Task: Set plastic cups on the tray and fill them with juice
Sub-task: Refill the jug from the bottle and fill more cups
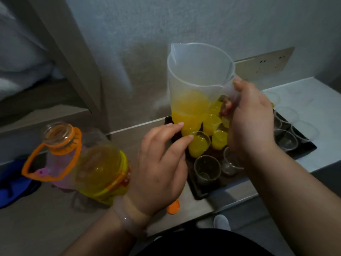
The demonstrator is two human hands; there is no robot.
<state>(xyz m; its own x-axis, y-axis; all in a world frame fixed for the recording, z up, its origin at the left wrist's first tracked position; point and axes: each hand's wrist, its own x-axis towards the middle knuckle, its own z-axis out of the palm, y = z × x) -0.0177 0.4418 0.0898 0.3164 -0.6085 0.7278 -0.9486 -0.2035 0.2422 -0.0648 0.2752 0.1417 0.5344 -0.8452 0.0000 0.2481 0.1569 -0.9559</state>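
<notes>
Mid-filling: right hand [251,115] is gripping the jug [199,80] at centre frame; left hand [160,163], fingers loose, is touching a filled cup [199,145]. Empty cups [207,168] below are probably waiting next.

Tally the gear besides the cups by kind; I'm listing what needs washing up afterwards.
jug: 1
juice bottle: 1
bottle cap: 1
tray: 1
Total: 4

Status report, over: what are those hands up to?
Right hand grips jug by its handle. Left hand open, fingertips by a filled cup. Empty cups waiting on tray.
</notes>
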